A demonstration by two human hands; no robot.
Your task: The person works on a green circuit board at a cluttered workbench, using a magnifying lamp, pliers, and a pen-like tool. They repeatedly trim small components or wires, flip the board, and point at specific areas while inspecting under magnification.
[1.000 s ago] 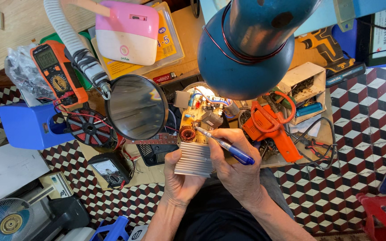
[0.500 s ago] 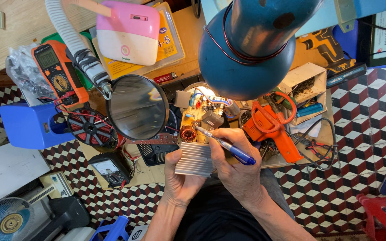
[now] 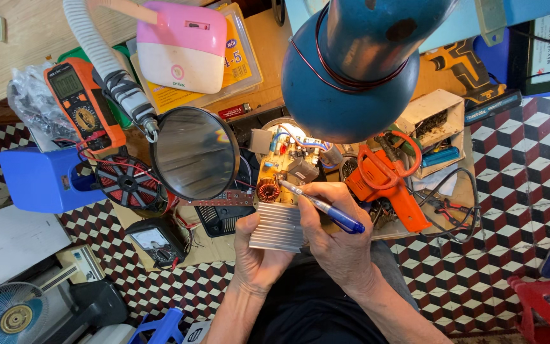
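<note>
I hold the board (image 3: 286,191) by its heatsink at the surface's near edge in my left hand (image 3: 257,255); my right hand (image 3: 338,239) grips a pen (image 3: 319,207), marking beside the coil (image 3: 267,189). Steady tip control matters next.

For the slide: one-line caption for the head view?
Left hand holds a finned circuit board while right hand points a blue pen at it, under a blue lamp.

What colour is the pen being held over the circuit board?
Blue, with a white front section, in the right hand; the pen shows best in the head view.
</note>
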